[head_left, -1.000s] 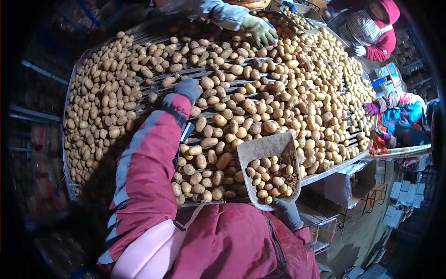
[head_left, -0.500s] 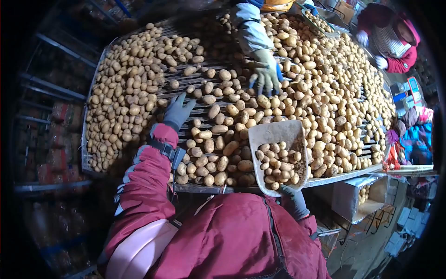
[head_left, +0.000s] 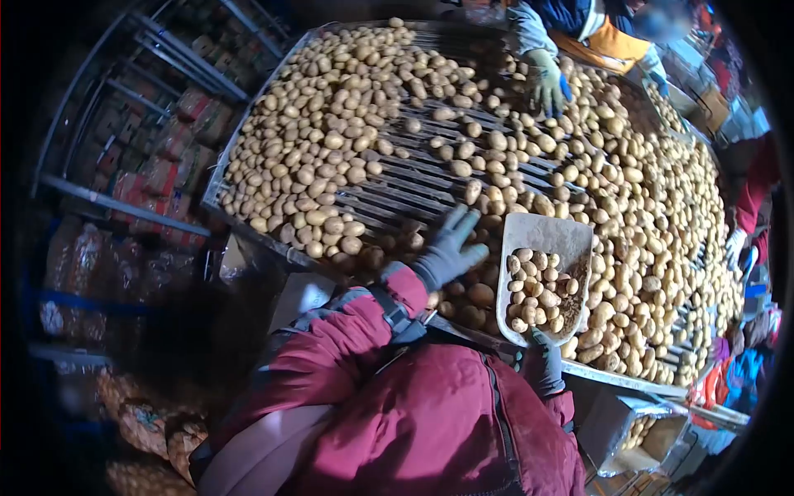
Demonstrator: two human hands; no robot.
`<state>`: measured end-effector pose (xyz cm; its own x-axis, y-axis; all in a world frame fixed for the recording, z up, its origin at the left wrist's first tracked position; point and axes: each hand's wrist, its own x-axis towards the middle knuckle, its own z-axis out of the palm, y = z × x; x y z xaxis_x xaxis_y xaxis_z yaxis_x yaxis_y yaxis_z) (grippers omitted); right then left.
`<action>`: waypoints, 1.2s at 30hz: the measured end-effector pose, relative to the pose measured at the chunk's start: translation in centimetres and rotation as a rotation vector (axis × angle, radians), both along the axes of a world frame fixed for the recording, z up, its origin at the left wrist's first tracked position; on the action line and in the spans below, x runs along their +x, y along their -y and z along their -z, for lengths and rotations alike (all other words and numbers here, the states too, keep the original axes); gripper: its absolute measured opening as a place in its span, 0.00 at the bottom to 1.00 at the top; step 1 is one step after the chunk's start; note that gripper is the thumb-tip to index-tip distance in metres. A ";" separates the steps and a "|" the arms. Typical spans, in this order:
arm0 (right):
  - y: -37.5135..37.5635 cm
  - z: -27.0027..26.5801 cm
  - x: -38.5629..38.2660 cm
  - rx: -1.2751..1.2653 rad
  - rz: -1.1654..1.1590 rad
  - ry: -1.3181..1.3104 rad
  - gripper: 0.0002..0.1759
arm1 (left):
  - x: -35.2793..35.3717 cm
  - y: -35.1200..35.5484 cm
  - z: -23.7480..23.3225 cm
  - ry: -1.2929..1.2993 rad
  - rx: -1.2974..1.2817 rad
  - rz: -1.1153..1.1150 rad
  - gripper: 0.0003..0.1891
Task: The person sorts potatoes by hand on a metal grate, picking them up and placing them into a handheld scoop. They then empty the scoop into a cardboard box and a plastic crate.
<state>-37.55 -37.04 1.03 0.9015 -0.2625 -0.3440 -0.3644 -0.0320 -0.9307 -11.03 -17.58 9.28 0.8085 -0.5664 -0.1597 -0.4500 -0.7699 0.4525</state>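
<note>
On the far left, in dim light, a metal rack (head_left: 124, 201) stands beside stacked red and pale bags (head_left: 157, 161), with filled sacks (head_left: 142, 427) lower down. Next comes the metal rim of a wide, slatted table (head_left: 217, 180), heaped with loose, pale brown potatoes (head_left: 318, 149). They lie thickly on its left side, thin out in the middle, where dark bars (head_left: 397, 198) show between them, and crowd together again across the right.

At the near edge, left of centre, is the wearer's left hand (head_left: 451, 250) in a grey glove, below a maroon sleeve and a dark wrist strap (head_left: 393, 310). Its grip is released, fingers spread, holding nothing; whether it touches the potatoes below is hard to tell. Just to its right, a pale, dirt-marked scoop (head_left: 542, 231) tilts over the near edge, with small potatoes and crumbs of soil in its hollow. The wearer's right hand (head_left: 542, 368), also in a grey glove, is at its lower end, its grip closed around the handle.

At the far side, a co-worker's gloved hand (head_left: 547, 81), partly blue, reaches over the potatoes. Below the right side of the table, an open box (head_left: 604, 426) contains more potatoes. At the far right edge, another person's white-gloved hand (head_left: 735, 246) is beside the heap.
</note>
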 end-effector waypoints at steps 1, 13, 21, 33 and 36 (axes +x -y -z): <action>-0.2 1.2 0.1 0.110 0.085 0.011 0.09 | 1.4 -2.7 3.2 0.079 -0.136 -0.092 0.41; -4.7 -1.3 5.7 -0.503 -0.227 0.205 0.16 | 24.1 -31.8 7.4 0.165 0.078 -0.814 0.44; -7.2 0.5 7.1 -0.321 -0.085 0.015 0.13 | 17.3 -19.3 6.2 0.075 -0.153 -0.355 0.36; -11.8 -6.0 8.6 -0.453 -0.140 0.006 0.10 | 27.9 -24.5 7.8 0.467 -0.298 -0.398 0.40; -11.9 -5.4 7.3 -0.342 -0.046 0.011 0.12 | 33.5 -25.7 7.1 0.114 -0.046 -0.649 0.50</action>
